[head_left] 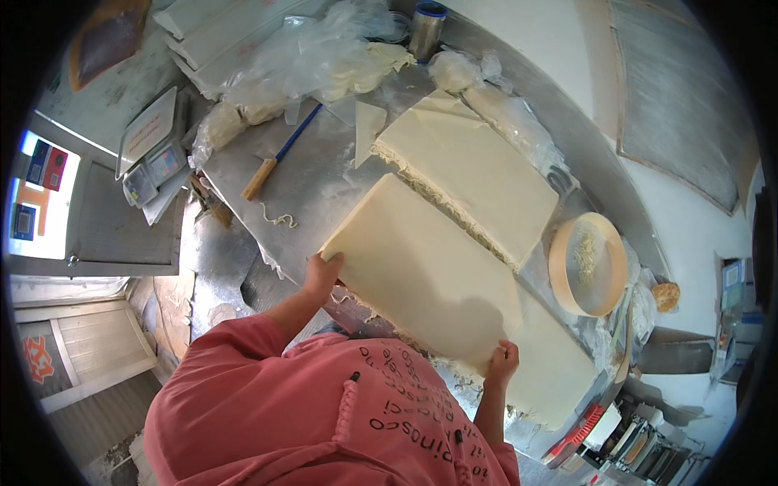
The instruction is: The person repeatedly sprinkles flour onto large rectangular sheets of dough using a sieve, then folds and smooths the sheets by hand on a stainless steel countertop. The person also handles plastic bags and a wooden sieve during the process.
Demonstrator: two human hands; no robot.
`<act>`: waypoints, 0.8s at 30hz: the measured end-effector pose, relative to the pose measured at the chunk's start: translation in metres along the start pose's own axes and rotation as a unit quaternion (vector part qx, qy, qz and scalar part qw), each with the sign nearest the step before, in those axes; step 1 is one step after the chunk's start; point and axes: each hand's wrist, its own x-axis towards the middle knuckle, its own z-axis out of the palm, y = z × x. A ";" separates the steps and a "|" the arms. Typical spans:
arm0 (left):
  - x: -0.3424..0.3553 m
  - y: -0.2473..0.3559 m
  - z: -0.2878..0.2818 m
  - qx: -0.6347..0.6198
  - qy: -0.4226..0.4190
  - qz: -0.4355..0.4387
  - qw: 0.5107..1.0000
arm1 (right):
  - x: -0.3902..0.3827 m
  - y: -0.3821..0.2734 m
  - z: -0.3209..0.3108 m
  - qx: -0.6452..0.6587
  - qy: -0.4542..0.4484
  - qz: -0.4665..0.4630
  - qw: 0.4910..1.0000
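At the bottom of the frame a pink sweatshirt (267, 397) is worn, printed across the chest with black lettering that appears upside down. Just beyond it, at lower centre, a pale dough sheet (421, 259) is held at two corners of its near edge. At its left corner the thumb of the left hand (322, 275) is laid along the edge, the fingers hidden beneath; at its right corner it is gripped by the right hand (502, 362), nearly closed, with fingers curled. The step in hand is judged to be handling or squaring the sheet; an even, level grip would be called for in the next move, as thin dough may sag or tear. Under and beside its right end another sheet (551, 364) is spread, and past its far edge a third, frayed sheet (470, 170) is laid on the metal counter (324, 174). At right, shreds are held in a round wooden-rimmed sieve (557, 259); at upper left of centre a wooden-handled knife (259, 178) with a long blue blade is set down. Farther off, clear plastic sheeting (300, 57) is heaped, beside a blue-rimmed metal canister (427, 32). At far left, coloured posters (36, 190) are seen, their print too small to be read.
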 end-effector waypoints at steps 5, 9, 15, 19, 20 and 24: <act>-0.003 0.001 -0.010 -0.020 -0.015 -0.028 0.999 | -0.009 -0.028 0.011 0.021 0.035 -0.048 0.998; -0.015 0.018 -0.009 0.004 -0.009 0.002 1.000 | -0.001 -0.055 0.033 0.163 0.148 0.119 0.968; -0.017 0.016 -0.026 0.060 -0.049 -0.004 0.997 | -0.009 -0.072 0.071 -0.295 0.023 -0.274 0.915; -0.013 0.018 -0.027 0.073 -0.061 0.002 0.995 | -0.029 -0.108 0.084 -0.437 -0.263 -0.331 0.794; -0.012 0.019 -0.026 0.073 -0.068 0.008 0.995 | -0.027 -0.105 0.082 -0.364 -0.228 -0.290 0.855; -0.010 0.015 -0.027 0.066 -0.073 0.015 0.995 | 0.008 -0.065 0.052 -0.069 -0.036 -0.134 0.988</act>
